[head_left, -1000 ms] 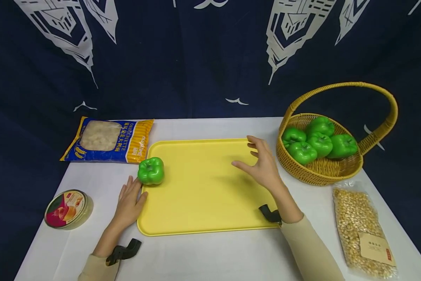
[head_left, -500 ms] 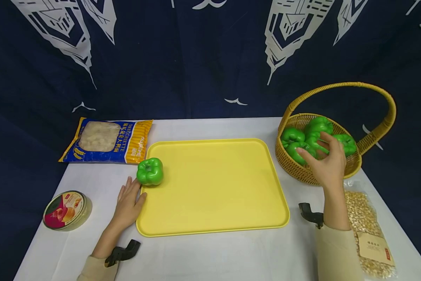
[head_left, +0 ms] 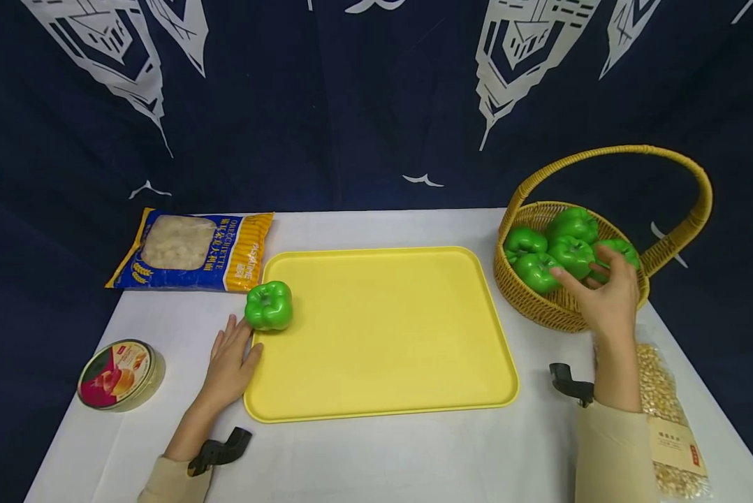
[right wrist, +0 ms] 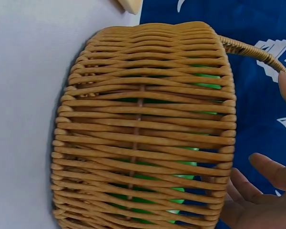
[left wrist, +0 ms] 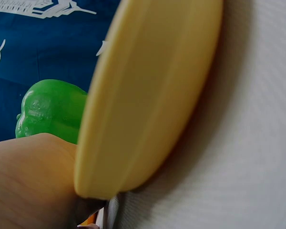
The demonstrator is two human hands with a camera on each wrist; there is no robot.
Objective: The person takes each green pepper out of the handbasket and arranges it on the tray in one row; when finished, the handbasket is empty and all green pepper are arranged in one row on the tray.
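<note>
The right hand (head_left: 605, 297) is held over the wicker basket (head_left: 565, 307), its fingers spread and loosely bent above the green peppers (head_left: 555, 251) piled inside; whether a pepper is touched cannot be told. The left hand (head_left: 228, 363) is laid flat on the table (head_left: 383, 454), fingers straight, against the yellow tray (head_left: 383, 335). A single green pepper (head_left: 268, 305) is seated at the tray's far left corner, just beyond the fingertips.
</note>
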